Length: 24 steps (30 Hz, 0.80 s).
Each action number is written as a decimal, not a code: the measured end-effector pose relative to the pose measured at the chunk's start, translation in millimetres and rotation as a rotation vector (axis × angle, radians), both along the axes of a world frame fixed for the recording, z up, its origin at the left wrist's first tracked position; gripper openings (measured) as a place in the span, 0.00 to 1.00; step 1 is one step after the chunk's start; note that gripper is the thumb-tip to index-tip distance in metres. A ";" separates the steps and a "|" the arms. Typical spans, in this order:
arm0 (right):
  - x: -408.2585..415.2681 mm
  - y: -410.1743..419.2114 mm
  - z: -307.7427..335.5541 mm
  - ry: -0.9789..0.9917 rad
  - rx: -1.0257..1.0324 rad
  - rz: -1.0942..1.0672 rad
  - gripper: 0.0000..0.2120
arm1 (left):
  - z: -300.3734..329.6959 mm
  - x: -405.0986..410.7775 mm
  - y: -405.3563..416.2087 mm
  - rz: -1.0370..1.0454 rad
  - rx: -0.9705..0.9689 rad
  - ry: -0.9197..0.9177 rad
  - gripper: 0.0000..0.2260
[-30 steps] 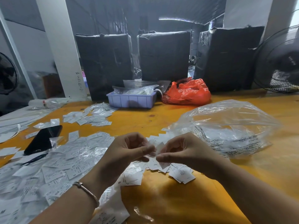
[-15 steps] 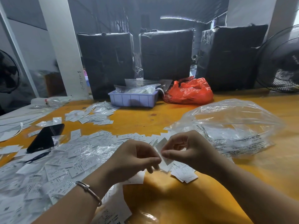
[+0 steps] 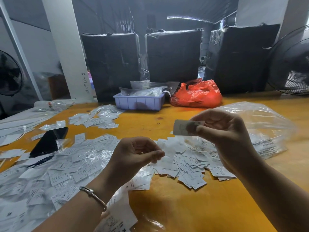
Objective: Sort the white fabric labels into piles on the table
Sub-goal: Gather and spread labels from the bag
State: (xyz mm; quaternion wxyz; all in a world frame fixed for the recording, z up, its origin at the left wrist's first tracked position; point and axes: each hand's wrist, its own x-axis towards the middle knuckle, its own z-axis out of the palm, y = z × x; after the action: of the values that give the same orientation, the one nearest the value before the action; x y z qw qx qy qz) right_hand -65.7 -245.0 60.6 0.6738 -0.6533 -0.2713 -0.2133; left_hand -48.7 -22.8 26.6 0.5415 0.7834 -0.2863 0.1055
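The right hand (image 3: 224, 136) is raised above the orange counter (image 3: 192, 206), thumb and fingers pinched on a single white label (image 3: 181, 127) that sticks out to the left of the fingertips, clear of the surface. The left hand (image 3: 133, 154) hangs lower, loosely curled with thumb meeting forefinger; whether it grips anything cannot be told. A metal bracelet (image 3: 93, 195) circles the left wrist.

Beneath and between the hands lies a loose heap of labels (image 3: 189, 166) near the middle of the counter, some printed with size letters. A much wider spread of labels (image 3: 58, 169), mixed with clear wrappers, covers the near left part of the counter. A smaller pile (image 3: 98, 118) sits farther back toward the far edge.

A black phone (image 3: 48, 142) lies on the left side at the margin of the wide spread. A large clear plastic bag (image 3: 260, 128) rests toward the right edge, behind the right hand. At the far edge stand a lilac tray (image 3: 138, 102) stuffed with clear bags and, touching its right side, a crumpled red bag (image 3: 199, 94). Three black-wrapped boxes (image 3: 173, 54) rise behind them.
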 end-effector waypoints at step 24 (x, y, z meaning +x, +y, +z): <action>-3.5 8.2 -2.8 -0.140 -0.331 -0.224 0.04 | -1.2 0.1 -2.5 -0.015 0.025 -0.003 0.10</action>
State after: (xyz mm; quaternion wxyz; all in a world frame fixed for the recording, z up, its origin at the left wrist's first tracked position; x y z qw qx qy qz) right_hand -69.2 -236.8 57.8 0.5091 -0.7647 -0.2744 -0.2842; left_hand -48.6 -25.3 25.4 0.5318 0.7879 -0.2944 0.0991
